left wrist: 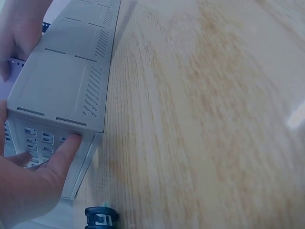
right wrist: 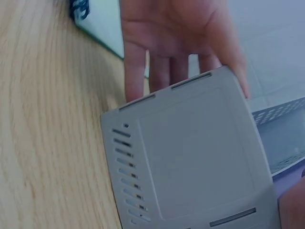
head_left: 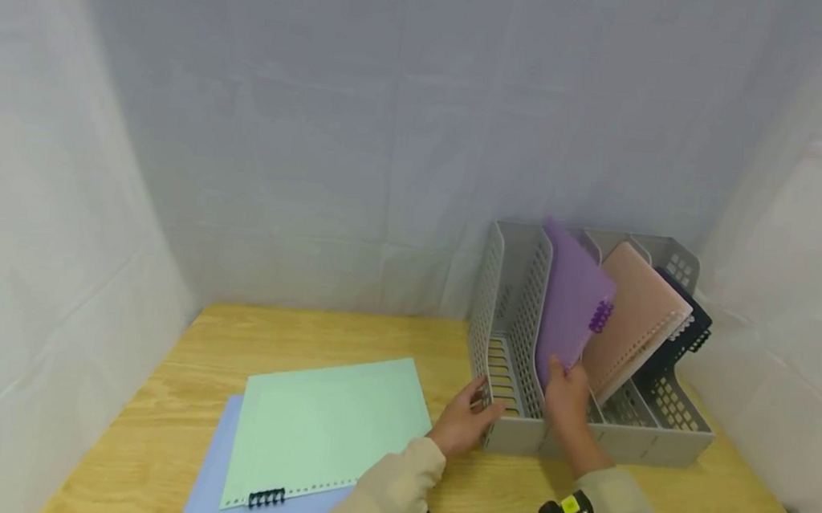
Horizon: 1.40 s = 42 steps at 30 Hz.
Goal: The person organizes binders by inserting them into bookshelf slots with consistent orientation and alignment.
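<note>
A grey file organizer [head_left: 599, 442] with upright compartments stands at the right of the table. My right hand [head_left: 568, 402] pinches the lower front edge of a purple notebook [head_left: 570, 301], which stands in the second compartment from the left, its purple rings facing me. My left hand [head_left: 466, 418] holds the organizer's front left corner, thumb over the rim and fingers against the outer side wall. In the right wrist view the left hand [right wrist: 176, 28] shows at that corner; its fingertips are partly hidden behind the organizer. A pink notebook [head_left: 634, 314] leans in the compartment right of the purple one.
A dark navy notebook [head_left: 673, 329] sits in the rightmost compartment. Left on the wooden table [head_left: 152, 421], a mint green notebook [head_left: 332, 427] with black rings overlaps a blue notebook [head_left: 209, 466]. White sheeting [head_left: 360, 164] hangs behind and at both sides.
</note>
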Motion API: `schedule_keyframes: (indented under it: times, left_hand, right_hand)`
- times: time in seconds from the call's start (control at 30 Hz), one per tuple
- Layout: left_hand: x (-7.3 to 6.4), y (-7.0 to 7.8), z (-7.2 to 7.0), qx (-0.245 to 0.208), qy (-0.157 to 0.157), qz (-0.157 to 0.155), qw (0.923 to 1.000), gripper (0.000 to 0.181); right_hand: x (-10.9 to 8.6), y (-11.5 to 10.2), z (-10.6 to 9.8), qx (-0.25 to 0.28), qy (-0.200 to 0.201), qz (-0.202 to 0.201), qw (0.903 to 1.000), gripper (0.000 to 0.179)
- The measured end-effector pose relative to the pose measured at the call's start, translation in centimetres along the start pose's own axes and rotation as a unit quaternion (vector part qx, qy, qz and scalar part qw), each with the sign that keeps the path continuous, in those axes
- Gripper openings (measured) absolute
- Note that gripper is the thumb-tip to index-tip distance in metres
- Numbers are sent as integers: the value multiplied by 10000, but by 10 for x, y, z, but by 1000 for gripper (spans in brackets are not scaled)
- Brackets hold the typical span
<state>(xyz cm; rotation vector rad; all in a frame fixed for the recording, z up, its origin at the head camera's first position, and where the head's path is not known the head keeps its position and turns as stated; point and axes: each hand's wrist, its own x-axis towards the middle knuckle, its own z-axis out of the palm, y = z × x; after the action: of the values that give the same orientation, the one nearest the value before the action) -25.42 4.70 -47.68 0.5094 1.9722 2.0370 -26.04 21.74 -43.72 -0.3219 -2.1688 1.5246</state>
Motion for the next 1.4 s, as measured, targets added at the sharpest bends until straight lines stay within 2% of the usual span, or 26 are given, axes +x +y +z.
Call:
schedule_keyframes:
  times: [0.23,0.43,0.6,0.7,1.03,1.2,1.4]
  left_hand:
    - [1,0,0,-112,-1,-44,9999,66]
    - [1,-1,0,8,34,-110,9999,66]
    - [0,-1,-1,9,4,-99,10000,66]
    - [1,-2,-1,24,-40,-119,9999,66]
    - [0,-5,-2,63,-93,-192,9998,69]
    - [0,-4,-2,-23,-101,-220,9997,69]
    - [0,-3,-2,-62,-104,-236,9996,69]
  right_hand:
    - [1,-7,-3,834,-250,294,9958,44]
    - [2,-5,-4,1442,-137,733,9867,46]
    - [3,-5,-6,1681,12,915,9815,47]
    - [3,-6,-6,1802,-30,895,9795,48]
    - [1,-11,-9,1817,-144,1002,9781,57]
    - [1,-12,-9,1767,13,914,9800,61]
    - [-4,-18,-11,1460,238,845,9854,67]
